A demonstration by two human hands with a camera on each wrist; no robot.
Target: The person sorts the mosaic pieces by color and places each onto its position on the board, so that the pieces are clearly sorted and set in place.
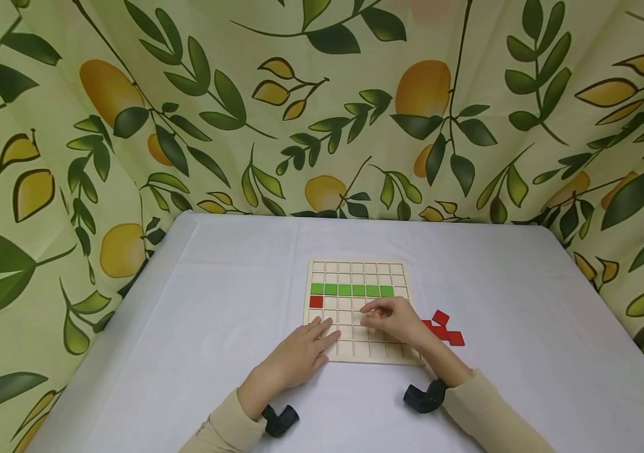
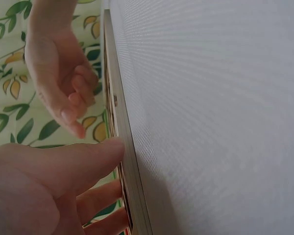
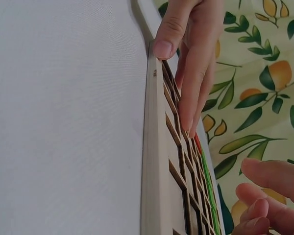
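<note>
A wooden grid board (image 1: pixel 346 348) lies flat on the table. Across it runs a row of several green square tiles (image 1: pixel 345 290), and one red square tile (image 1: pixel 316 302) sits in the leftmost cell just below them. My left hand (image 1: pixel 297 353) rests on the board's near left corner with its fingers spread; in the left wrist view its thumb (image 2: pixel 100 159) touches the board's edge. Above the right half of the board hovers my right hand (image 1: pixel 394 318), fingers loosely bent, with nothing visible between them. Several loose red tiles (image 1: pixel 455 338) lie right of the board, partly hidden by the right forearm.
A white cloth covers the table (image 1: pixel 231 283). Behind it and along the sides hangs a curtain (image 1: pixel 327 145) printed with fruit and leaves. Black devices sit at the left wrist (image 1: pixel 281 420) and the right wrist (image 1: pixel 425 397).
</note>
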